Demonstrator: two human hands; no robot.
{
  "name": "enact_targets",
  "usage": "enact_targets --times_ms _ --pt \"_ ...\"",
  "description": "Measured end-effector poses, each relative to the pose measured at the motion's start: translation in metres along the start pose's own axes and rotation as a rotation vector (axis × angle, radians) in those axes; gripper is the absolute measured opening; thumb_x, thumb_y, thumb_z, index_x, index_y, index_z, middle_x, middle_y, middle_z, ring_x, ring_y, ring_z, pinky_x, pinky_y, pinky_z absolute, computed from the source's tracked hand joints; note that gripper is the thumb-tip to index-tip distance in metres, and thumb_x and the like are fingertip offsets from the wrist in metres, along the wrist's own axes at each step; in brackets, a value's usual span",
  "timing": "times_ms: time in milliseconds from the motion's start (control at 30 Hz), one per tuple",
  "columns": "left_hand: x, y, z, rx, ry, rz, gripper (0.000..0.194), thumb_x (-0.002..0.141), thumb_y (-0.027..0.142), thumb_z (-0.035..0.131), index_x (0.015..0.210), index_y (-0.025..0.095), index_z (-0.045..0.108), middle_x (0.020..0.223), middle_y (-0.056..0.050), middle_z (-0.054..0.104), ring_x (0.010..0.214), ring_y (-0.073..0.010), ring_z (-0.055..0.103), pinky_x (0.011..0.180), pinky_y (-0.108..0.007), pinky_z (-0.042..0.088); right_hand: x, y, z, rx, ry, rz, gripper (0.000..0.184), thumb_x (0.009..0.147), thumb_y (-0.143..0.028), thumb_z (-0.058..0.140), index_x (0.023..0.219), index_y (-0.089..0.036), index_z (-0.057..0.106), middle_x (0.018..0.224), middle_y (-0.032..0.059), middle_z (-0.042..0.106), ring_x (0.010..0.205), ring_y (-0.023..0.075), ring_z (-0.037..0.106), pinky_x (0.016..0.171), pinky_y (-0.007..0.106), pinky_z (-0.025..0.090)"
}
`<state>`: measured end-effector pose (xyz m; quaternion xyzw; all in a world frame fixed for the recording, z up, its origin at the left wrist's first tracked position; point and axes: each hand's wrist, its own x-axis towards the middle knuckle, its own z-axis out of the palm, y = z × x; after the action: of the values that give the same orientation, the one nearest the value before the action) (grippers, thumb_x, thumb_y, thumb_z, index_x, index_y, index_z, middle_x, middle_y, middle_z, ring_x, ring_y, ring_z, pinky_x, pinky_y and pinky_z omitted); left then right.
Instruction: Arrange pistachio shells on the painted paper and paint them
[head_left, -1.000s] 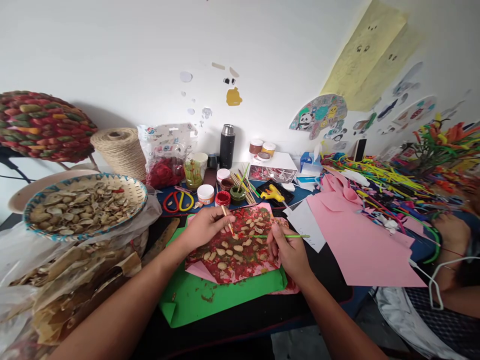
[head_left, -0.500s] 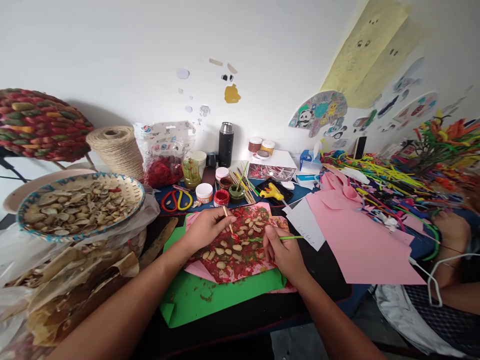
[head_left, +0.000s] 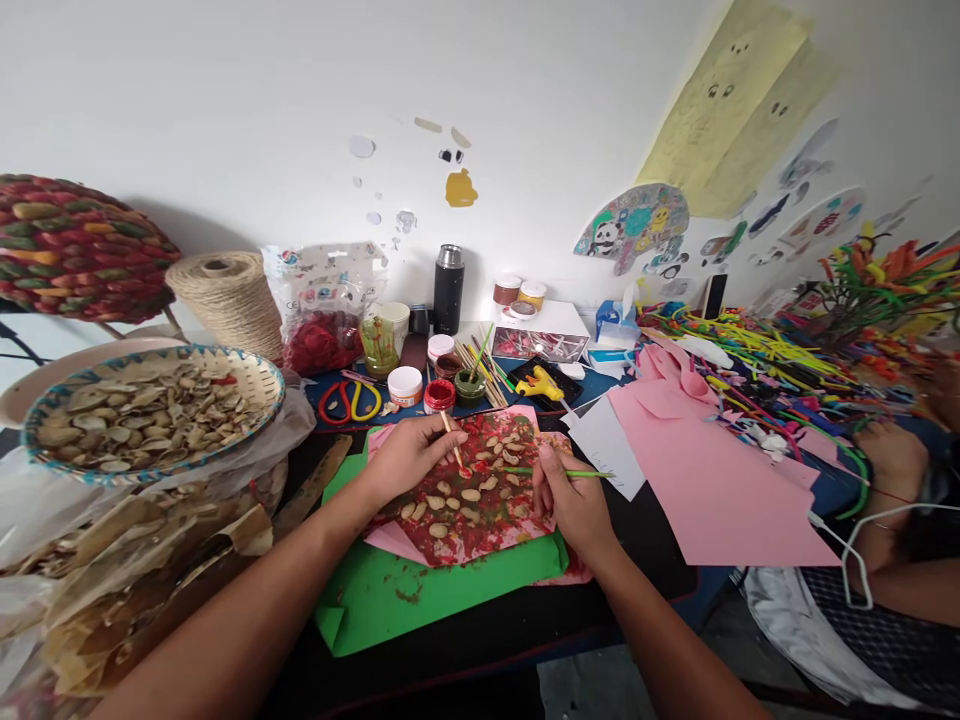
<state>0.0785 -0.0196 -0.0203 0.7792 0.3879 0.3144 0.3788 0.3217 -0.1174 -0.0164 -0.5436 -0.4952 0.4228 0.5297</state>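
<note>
A pink sheet smeared with red and green paint [head_left: 480, 510] lies on green paper [head_left: 420, 590], with several pale shells [head_left: 471, 494] scattered on it. My left hand [head_left: 405, 455] is closed on a thin wooden stick [head_left: 454, 448] whose red-tipped end touches the painted sheet. My right hand [head_left: 574, 500] pinches a green brush [head_left: 577, 473] held level, its tip pointing left over the shells.
Small paint pots [head_left: 439, 394], red scissors [head_left: 349, 400], a yellow glue gun [head_left: 541, 384] and a black flask [head_left: 448, 288] stand behind. A basket of shells [head_left: 150, 412] and a twine spool [head_left: 226, 300] sit left. Pink paper [head_left: 720, 480] and pipe cleaners [head_left: 750, 350] lie right, beside another person's arm [head_left: 896, 470].
My right hand has shifted slightly left with the green brush, nearer the shells. My left hand holds the stick in almost the same spot.
</note>
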Motion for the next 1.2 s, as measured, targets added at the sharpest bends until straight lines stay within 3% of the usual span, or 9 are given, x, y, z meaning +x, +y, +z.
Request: enact_targets --times_ms 167,400,533,700,900,1200 --pt "0.0 -0.002 0.0 0.024 0.003 0.01 0.043 0.102 0.054 0.054 0.084 0.017 0.068 0.078 -0.001 0.07 0.072 -0.0174 0.062 0.069 -0.027 0.047 -0.002 -0.005 -0.001 0.041 0.018 -0.005 0.063 0.096 -0.076 0.062 0.065 -0.022 0.058 0.044 -0.0062 0.043 0.037 0.0132 0.053 0.038 0.023 0.041" --pt "0.0 0.002 -0.002 0.005 0.008 0.01 0.042 0.101 0.054 0.055 0.084 0.018 0.068 0.079 -0.001 0.071 0.075 -0.0183 0.063 0.07 -0.027 0.048 -0.005 -0.005 0.014 0.02 -0.107 -0.002 0.065 0.095 -0.08 0.061 0.065 -0.022 0.058 0.042 -0.0061 0.045 0.034 0.0124 0.05 0.037 0.023 0.038" --pt "0.0 -0.001 -0.004 -0.056 0.004 0.004 0.043 0.1 0.057 0.058 0.084 0.018 0.069 0.078 -0.002 0.072 0.074 -0.0185 0.065 0.07 -0.028 0.052 -0.004 -0.005 0.013 0.007 -0.085 -0.001 0.064 0.095 -0.079 0.06 0.066 -0.022 0.06 0.041 -0.0056 0.047 0.035 0.0128 0.051 0.037 0.023 0.038" --pt "0.0 0.0 -0.012 -0.261 -0.105 -0.075 0.046 0.093 0.064 0.067 0.083 0.019 0.067 0.07 -0.002 0.071 0.064 -0.0187 0.068 0.063 -0.029 0.056 -0.004 -0.005 0.009 0.037 -0.074 -0.001 0.064 0.095 -0.079 0.061 0.066 -0.022 0.06 0.042 -0.006 0.045 0.036 0.0127 0.052 0.039 0.023 0.04" --pt "-0.002 0.008 -0.022 -0.243 -0.263 -0.147 0.042 0.09 0.06 0.072 0.079 0.02 0.066 0.067 -0.001 0.074 0.06 -0.0179 0.068 0.06 -0.028 0.055 -0.006 -0.004 0.016 0.032 -0.101 -0.001 0.064 0.096 -0.078 0.061 0.066 -0.022 0.06 0.042 -0.0062 0.045 0.034 0.0125 0.052 0.037 0.022 0.038" --pt "0.0 0.0 -0.019 -0.266 -0.197 -0.12 0.042 0.092 0.059 0.07 0.079 0.02 0.064 0.068 -0.001 0.072 0.062 -0.0184 0.069 0.062 -0.029 0.057 -0.004 -0.005 0.02 0.056 -0.096 0.006 0.064 0.093 -0.079 0.063 0.067 -0.021 0.062 0.043 -0.006 0.047 0.034 0.0123 0.052 0.037 0.022 0.039"
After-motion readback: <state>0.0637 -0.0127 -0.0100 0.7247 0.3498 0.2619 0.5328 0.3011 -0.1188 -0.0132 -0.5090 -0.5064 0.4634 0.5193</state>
